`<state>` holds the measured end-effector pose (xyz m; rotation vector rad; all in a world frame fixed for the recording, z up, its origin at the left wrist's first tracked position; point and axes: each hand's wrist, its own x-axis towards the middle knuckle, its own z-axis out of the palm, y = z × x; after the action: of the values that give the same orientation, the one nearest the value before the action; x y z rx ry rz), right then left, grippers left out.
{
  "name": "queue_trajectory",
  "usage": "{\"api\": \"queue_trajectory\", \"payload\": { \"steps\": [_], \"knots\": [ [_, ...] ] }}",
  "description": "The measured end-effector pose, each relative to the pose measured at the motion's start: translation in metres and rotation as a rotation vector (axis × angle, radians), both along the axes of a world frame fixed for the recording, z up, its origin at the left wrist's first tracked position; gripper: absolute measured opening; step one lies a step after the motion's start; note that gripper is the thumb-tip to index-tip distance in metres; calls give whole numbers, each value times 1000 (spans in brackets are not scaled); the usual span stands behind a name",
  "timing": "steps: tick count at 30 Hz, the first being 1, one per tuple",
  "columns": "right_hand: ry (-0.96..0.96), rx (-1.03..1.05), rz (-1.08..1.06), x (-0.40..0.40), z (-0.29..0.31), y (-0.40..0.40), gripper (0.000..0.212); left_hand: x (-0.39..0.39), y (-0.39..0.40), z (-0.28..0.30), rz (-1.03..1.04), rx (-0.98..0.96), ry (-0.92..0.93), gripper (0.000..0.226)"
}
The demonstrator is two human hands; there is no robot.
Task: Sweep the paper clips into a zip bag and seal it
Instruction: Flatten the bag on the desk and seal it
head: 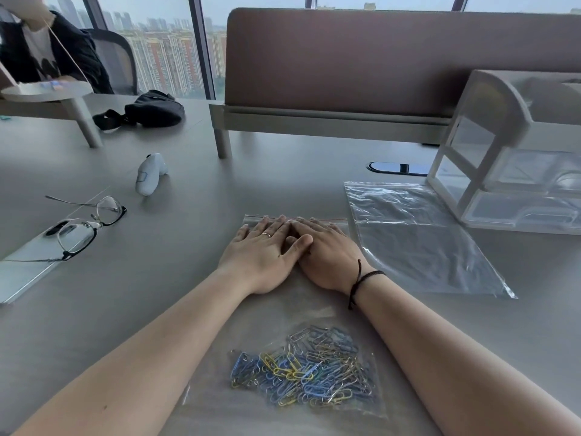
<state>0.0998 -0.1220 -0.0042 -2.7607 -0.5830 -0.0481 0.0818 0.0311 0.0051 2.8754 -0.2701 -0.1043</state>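
Note:
A clear zip bag [276, 313] lies flat on the grey table, its zip strip at the far end. Several blue, yellow and silver paper clips [301, 369] sit heaped inside its near end. My left hand [264, 253] and my right hand [327, 256] rest flat side by side on the bag's far part, palms down. Their fingertips press on the zip strip. The left thumb overlaps the right hand. Neither hand grips anything.
A second, empty zip bag [418, 240] lies to the right, next to a white drawer organiser [509, 152]. Glasses [85, 228], a phone [28, 265] and a small white device [149, 174] lie at left. A desk divider [377, 67] stands behind. Another person sits far left.

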Motion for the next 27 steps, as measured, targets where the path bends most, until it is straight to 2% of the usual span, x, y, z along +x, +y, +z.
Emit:
{"api": "queue_trajectory", "payload": {
  "steps": [7, 13, 15, 19, 23, 27],
  "knots": [
    [34, -70, 4, -7, 7, 1, 57, 1, 0, 1, 16, -8, -4, 107],
    [35, -130, 30, -10, 13, 2, 54, 3, -3, 4, 49, 20, -27, 95],
    [9, -160, 58, -9, 11, 1, 52, 4, -5, 7, 52, 31, -48, 97],
    [-3, -152, 59, -8, 11, 1, 51, 2, -6, 7, 64, 19, -78, 110],
    [9, -121, 34, -6, 10, 1, 51, 2, -6, 7, 78, 25, -99, 109],
    [7, -66, 28, -7, 11, 3, 39, 2, -2, 4, 43, 23, -94, 109]
  ]
}}
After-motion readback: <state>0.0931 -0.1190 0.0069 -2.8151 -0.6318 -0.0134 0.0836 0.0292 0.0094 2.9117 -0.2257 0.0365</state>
